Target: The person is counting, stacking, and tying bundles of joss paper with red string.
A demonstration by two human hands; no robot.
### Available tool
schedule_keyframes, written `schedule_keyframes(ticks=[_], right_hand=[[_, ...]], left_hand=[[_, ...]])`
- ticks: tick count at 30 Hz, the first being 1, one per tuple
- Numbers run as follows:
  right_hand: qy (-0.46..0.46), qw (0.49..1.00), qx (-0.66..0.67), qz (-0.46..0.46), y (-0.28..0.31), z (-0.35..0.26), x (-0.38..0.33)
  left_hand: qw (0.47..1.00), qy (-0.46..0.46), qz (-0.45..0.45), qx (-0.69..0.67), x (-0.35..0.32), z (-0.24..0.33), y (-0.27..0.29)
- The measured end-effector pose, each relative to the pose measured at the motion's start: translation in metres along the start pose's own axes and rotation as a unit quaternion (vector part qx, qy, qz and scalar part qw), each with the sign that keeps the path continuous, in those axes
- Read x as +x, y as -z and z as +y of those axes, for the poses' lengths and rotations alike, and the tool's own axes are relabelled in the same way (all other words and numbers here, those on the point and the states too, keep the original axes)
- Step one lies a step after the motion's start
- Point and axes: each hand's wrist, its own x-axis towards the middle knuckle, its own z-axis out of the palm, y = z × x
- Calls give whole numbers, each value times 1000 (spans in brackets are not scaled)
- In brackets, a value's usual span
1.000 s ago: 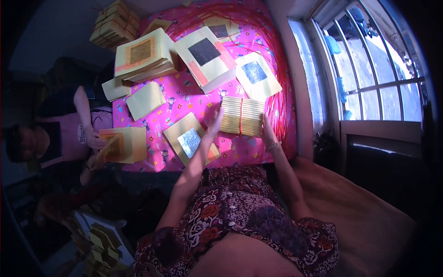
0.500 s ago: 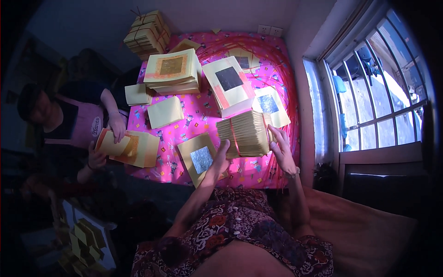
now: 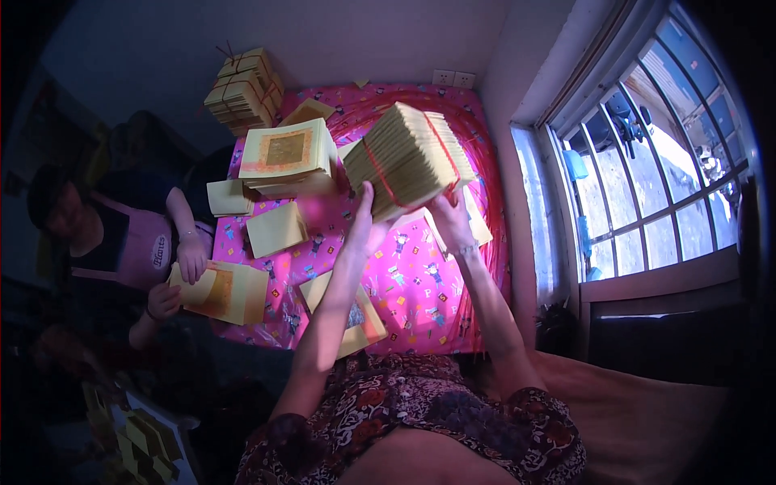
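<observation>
A thick bundle of folded yellow paper (image 3: pixel 398 166), tied with red string, is raised above the pink table and tilted. My left hand (image 3: pixel 369 225) grips its lower left side, thumb up along the layered edges. The lower right corner is held by my right hand (image 3: pixel 451 218), close to a red string. Partly covered by the bundle and my right arm, pale sheets lie on the table behind it. Under my left forearm lies a yellow sheet with a silvery square (image 3: pixel 368 327).
Left of the bundle stands a tall paper stack (image 3: pixel 291 153) with a gold square on top. Smaller piles (image 3: pixel 276 230) lie nearer. A tied bundle (image 3: pixel 242 93) stands at the back left. Red strings (image 3: pixel 477 133) run along the far right. A person (image 3: pixel 194 255) handles paper at the left.
The bundle has moved up and away from me in both hands, and it has turned and tilted. The view has shifted slightly. The other person's folded paper now lies flatter.
</observation>
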Motion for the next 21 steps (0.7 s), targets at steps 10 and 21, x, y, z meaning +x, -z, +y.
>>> schedule_keyframes(ticks=[10, 21], right_hand=[[-48, 997, 14, 65, 32, 2, 187], [-170, 965, -169, 110, 59, 44, 301]], left_hand=[[943, -36, 193, 267, 175, 74, -8], [915, 114, 301, 245, 288, 102, 49]])
